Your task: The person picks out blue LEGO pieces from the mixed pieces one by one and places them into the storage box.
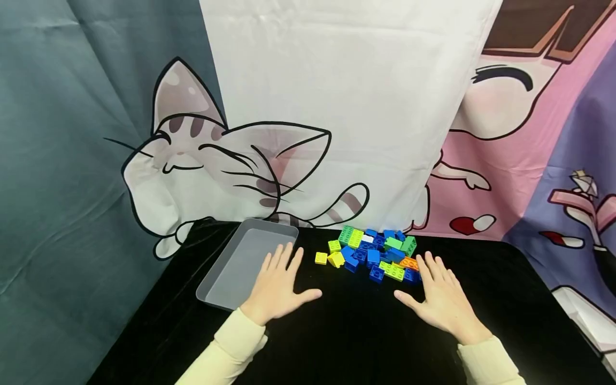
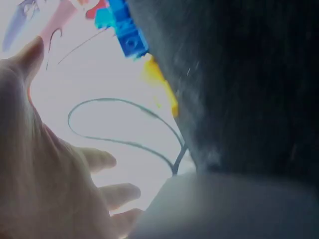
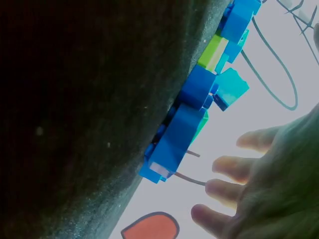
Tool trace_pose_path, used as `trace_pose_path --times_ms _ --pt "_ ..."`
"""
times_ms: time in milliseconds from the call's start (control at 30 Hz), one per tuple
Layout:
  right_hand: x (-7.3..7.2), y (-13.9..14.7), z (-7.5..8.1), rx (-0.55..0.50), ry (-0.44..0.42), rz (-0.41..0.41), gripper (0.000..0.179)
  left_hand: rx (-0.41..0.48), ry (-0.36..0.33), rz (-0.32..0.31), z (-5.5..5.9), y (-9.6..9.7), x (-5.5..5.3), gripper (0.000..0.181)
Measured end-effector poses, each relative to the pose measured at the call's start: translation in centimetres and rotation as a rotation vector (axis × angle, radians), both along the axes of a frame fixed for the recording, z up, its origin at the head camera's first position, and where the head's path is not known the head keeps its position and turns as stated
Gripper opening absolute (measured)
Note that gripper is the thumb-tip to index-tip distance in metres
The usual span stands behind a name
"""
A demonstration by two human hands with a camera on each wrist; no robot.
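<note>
A heap of toy building bricks (image 1: 372, 258), in blue, lime, green, yellow, orange and white, lies toward the far edge of the black cloth. Left of it is a shallow grey tray (image 1: 216, 267) with raised sides. My left hand (image 1: 277, 283) is spread palm down, its fingers overlapping the tray's right side in the head view. My right hand (image 1: 445, 302) has straight, spread fingers, the tips close by the heap's right end. Both hands hold nothing. In the right wrist view, blue bricks (image 3: 177, 139) stand beyond the fingers; the left wrist view shows a blue brick (image 2: 130, 40) and yellow ones.
Black cloth (image 1: 346, 342) covers the table. Behind it hangs a printed curtain (image 1: 366, 107) with a cartoon cat, reaching down to the table's far edge. A single yellow brick (image 1: 321, 258) lies between the tray and the heap.
</note>
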State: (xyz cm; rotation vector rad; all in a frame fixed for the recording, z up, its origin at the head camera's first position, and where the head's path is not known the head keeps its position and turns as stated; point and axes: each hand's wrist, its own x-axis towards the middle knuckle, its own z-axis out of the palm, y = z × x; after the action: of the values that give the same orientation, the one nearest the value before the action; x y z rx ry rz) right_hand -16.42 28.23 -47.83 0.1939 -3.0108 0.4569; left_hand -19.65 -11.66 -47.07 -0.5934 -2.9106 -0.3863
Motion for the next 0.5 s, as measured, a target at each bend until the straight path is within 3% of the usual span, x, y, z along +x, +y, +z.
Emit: trace_pose_path --times_ms 133,300,367,500 --pt "0.1 0.2 0.0 0.010 0.001 0.006 0.112 0.001 -0.028 0.039 1.5 -3.0 -1.0 0.105" --pt "0.6 0.8 0.3 0.025 0.034 0.014 0.109 -0.035 0.001 0.105 3.0 -8.5 -2.9 0.091" --pt "0.7 1.1 0.4 0.033 0.051 0.019 0.107 -0.063 0.000 0.139 3.2 -10.7 -3.7 0.084" --pt "0.8 1.4 0.4 0.045 0.076 0.029 0.103 -0.080 -0.093 0.179 3.0 -14.3 -5.1 0.073"
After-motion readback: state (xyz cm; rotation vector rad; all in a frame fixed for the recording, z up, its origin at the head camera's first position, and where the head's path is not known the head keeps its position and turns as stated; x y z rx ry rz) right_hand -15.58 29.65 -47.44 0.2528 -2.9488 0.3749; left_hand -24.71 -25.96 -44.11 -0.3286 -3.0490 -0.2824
